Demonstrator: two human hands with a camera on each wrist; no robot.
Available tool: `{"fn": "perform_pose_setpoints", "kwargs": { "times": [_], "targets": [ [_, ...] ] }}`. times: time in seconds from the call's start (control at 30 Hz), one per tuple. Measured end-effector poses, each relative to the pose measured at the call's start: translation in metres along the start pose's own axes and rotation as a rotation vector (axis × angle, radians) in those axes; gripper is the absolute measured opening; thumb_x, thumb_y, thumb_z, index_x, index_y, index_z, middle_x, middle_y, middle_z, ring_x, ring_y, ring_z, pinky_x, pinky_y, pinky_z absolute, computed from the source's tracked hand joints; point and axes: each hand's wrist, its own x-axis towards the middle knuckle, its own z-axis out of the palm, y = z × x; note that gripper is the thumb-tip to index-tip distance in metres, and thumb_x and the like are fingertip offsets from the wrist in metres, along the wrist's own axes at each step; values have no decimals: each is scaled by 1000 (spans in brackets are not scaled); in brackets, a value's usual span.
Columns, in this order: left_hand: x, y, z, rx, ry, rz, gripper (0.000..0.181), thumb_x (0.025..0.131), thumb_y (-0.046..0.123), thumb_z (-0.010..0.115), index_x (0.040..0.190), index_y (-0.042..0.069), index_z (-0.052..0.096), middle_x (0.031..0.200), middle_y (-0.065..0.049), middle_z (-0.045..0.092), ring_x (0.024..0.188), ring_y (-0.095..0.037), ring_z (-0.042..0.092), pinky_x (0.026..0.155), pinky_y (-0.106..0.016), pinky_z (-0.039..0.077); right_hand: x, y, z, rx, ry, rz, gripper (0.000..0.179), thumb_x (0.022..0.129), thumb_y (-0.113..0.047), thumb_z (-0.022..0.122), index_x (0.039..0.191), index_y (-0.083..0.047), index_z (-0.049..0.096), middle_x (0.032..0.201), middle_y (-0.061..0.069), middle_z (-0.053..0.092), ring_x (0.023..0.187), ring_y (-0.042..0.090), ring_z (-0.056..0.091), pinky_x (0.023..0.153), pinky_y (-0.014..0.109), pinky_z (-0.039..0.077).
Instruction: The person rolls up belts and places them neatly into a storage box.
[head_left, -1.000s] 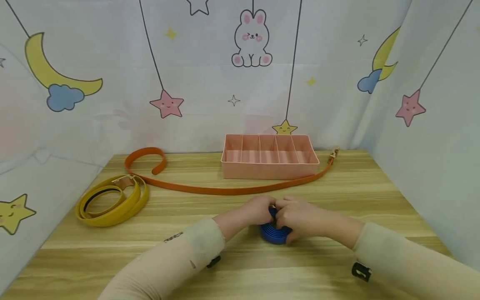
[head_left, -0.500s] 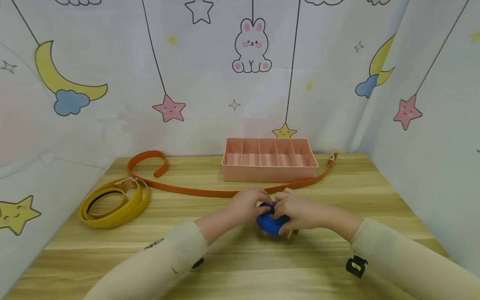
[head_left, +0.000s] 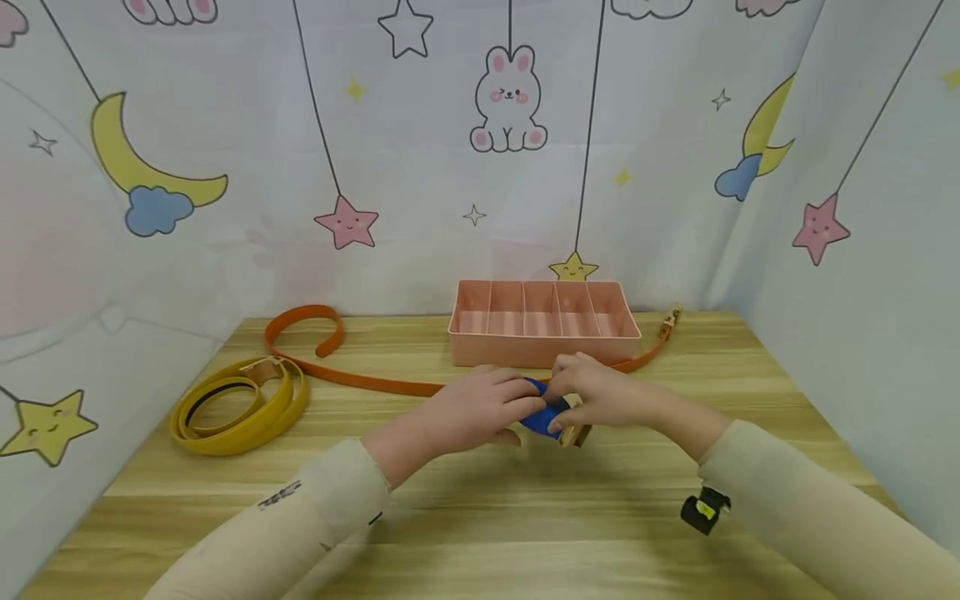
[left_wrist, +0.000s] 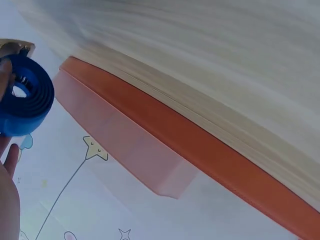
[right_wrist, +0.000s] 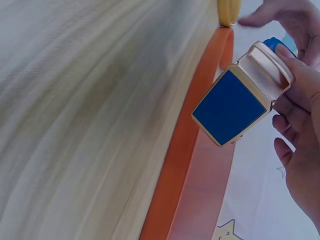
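A blue belt [head_left: 538, 421] is wound into a tight roll, its gold-framed buckle [head_left: 576, 435] on the right. My right hand [head_left: 603, 392] grips the roll beside the buckle. In the right wrist view the thumb lies by the gold loop, and the buckle's blue plate [right_wrist: 230, 107] faces the camera. My left hand [head_left: 468, 408] is at the roll's left side, fingers extended over it and thumb held apart. The left wrist view shows the spiral end of the roll [left_wrist: 42, 95] above the table. The fingers behind the roll are partly hidden.
A pink divided box [head_left: 543, 350] stands at the back of the wooden table [head_left: 465, 533]. In front of it runs a long orange strap [head_left: 375, 383] with a metal clasp [head_left: 671, 321]. A coiled yellow belt [head_left: 240, 429] lies at the left. Printed curtains enclose the table.
The blue roll has come up off the table and moved slightly away from me, its buckle turning into view. My left fingers have loosened from the roll and straightened.
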Motion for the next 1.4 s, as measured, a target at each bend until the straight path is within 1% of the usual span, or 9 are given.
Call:
{"fn": "perform_pose_setpoints", "kwargs": {
  "times": [0.2, 0.37, 0.47, 0.63, 0.73, 0.87, 0.97, 1.17, 1.4],
  "targets": [
    [5, -4, 4, 193, 73, -5, 38, 85, 24, 78, 118, 13, 63, 109, 2, 67, 100, -16, 61, 88, -29, 48, 4, 3, -6, 37, 3, 36, 22, 88, -31, 72, 102, -14, 72, 88, -13, 57, 87, 12, 43, 79, 34, 37],
    [12, -13, -1, 124, 93, -105, 31, 85, 27, 78, 106, 9, 65, 97, 0, 70, 87, -15, 64, 78, -27, 52, 9, 5, -12, 103, 13, 84, 28, 95, -25, 65, 117, -9, 68, 105, -3, 58, 100, 22, 50, 83, 36, 46],
    [17, -18, -6, 2, 14, -259, 34, 83, 30, 79, 104, 9, 63, 96, -2, 71, 85, -17, 67, 77, -30, 54, 13, 8, -15, 151, 41, 128, 32, 98, -24, 60, 125, -8, 65, 118, 3, 59, 112, 25, 50, 89, 40, 47],
    [21, -28, -11, -237, -191, -647, 45, 81, 29, 81, 116, 10, 62, 108, -6, 70, 95, -22, 68, 83, -36, 54, 17, 16, -18, 196, 216, 280, 38, 101, -29, 55, 134, -12, 60, 135, 9, 54, 131, 33, 40, 102, 54, 38],
    [20, -37, -10, -386, -204, -876, 46, 81, 27, 81, 120, 9, 63, 112, -8, 69, 98, -24, 67, 83, -38, 54, 18, 26, -18, 112, 346, 382, 38, 102, -29, 53, 133, -9, 60, 132, 12, 56, 127, 35, 45, 100, 55, 40],
    [15, -52, -7, -539, -137, -1110, 51, 83, 24, 79, 128, 8, 62, 121, -12, 65, 104, -30, 65, 84, -42, 54, 23, 45, -9, -139, 380, 502, 37, 101, -27, 55, 128, -3, 63, 116, 14, 62, 105, 32, 59, 87, 48, 49],
    [12, -61, -5, -562, -91, -1214, 52, 85, 25, 78, 129, 5, 61, 122, -14, 64, 105, -32, 64, 84, -44, 54, 24, 58, 2, -314, 337, 555, 38, 97, -28, 62, 124, -1, 65, 111, 16, 63, 99, 32, 61, 82, 47, 52],
    [9, -75, 1, -494, 31, -1301, 51, 85, 28, 78, 124, 0, 60, 118, -17, 65, 102, -33, 65, 81, -44, 55, 26, 75, 19, -558, 339, 497, 16, 89, -21, 72, 87, -5, 75, 82, 9, 59, 74, 27, 58, 64, 40, 51],
    [10, -88, 13, -415, 169, -1385, 45, 86, 32, 76, 116, 1, 61, 110, -16, 68, 94, -31, 66, 79, -43, 55, 31, 78, 19, -556, 384, 514, 24, 88, -5, 67, 65, -10, 66, 66, 2, 48, 62, 21, 47, 54, 35, 41]
  ]
}}
